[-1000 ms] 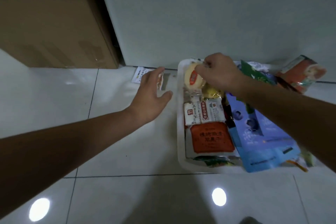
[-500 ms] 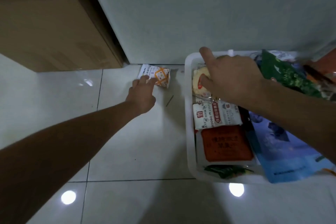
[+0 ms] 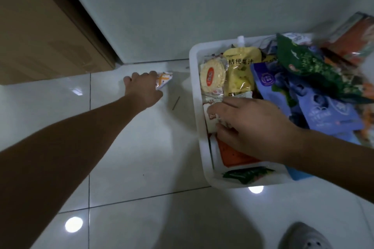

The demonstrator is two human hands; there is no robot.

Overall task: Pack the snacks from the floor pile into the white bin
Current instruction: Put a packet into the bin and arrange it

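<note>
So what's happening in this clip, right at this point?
A person is packing snacks into a white plastic bin on the tiled floor. The left hand has closed its grip on a small white-and-orange snack packet lying on the floor beside the bin. The right hand rests on the packets inside, fingers spread. The bin is already crowded, with a yellow spouted pouch and a blue bag.

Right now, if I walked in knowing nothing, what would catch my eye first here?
Probably the white bin on the tiled floor by the wall, crammed with bright snack packets, a yellow spouted pouch at its far end. Next, the left hand stretched out on a small white-and-orange packet lying alone left of the bin. The right hand hovers over the bin's packets.
</note>
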